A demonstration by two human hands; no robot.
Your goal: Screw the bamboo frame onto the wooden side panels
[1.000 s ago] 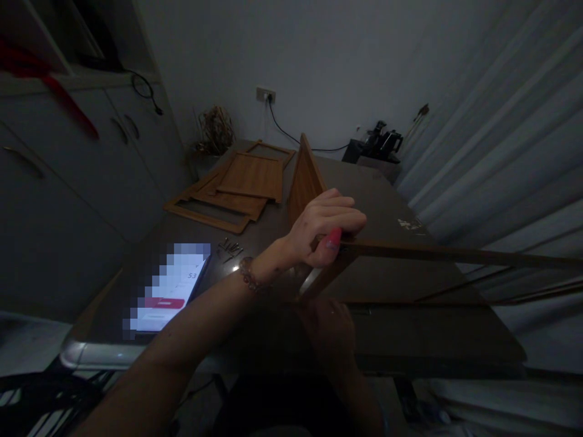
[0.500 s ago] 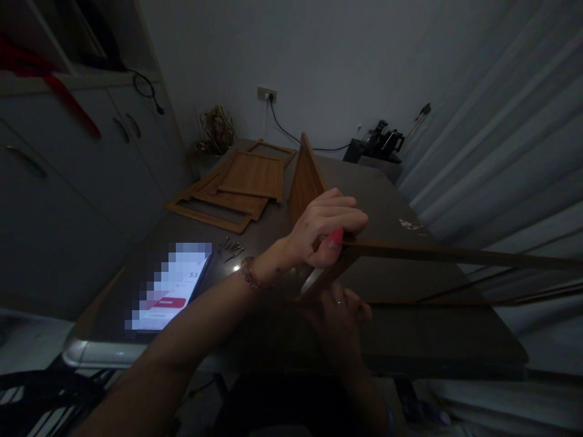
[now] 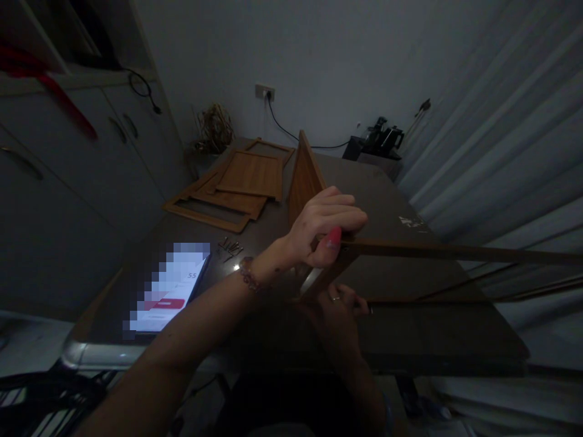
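Observation:
My left hand [image 3: 325, 227] is wrapped over the upper corner of a wooden frame [image 3: 437, 250] with long rails running off to the right. The thumb presses on the near face of that corner. Lower down, my right hand [image 3: 339, 309] has its fingers curled around the frame's bottom corner; its palm side is hidden in shadow. Just beyond my left hand an upright wooden panel [image 3: 303, 176] stands on edge, meeting the frame near the covered corner. How the two join is hidden by my hand.
Several screws [image 3: 232, 247] lie left of my forearm, beside a lit phone [image 3: 170, 297]. Flat slatted panels [image 3: 250, 173] and an open frame [image 3: 207, 217] are stacked farther back on the dark table [image 3: 455, 340]. Black appliances [image 3: 380, 139] stand behind its far right corner.
Both hands keep nearly the same hold on the frame, with only a tiny shift in the right fingers. The view has moved slightly, and the number on the phone has changed.

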